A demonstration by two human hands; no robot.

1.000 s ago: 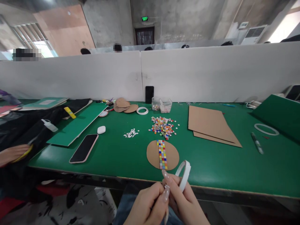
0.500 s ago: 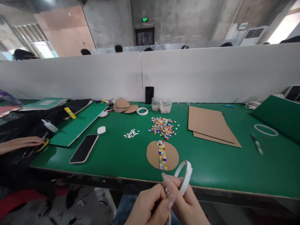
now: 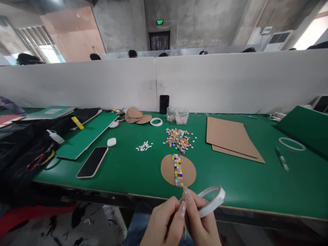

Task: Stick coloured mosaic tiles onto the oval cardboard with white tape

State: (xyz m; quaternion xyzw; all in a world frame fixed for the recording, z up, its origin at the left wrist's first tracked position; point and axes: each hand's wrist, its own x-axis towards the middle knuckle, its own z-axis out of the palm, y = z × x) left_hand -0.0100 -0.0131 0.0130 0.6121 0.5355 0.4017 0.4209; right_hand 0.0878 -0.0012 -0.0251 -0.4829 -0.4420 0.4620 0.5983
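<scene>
We hold tape (image 3: 214,204) in our right hand (image 3: 201,220), bottom centre. Our left hand (image 3: 164,218) is pinched closed, its contents unclear.

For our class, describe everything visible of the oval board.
The oval board looks like brown cardboard. It lies flat on the green table, just beyond the left hand and right hand. A band of square, multicoloured tiles crosses it from far edge to near, leaving both sides bare. Whether either hand touches it is unclear.
</scene>
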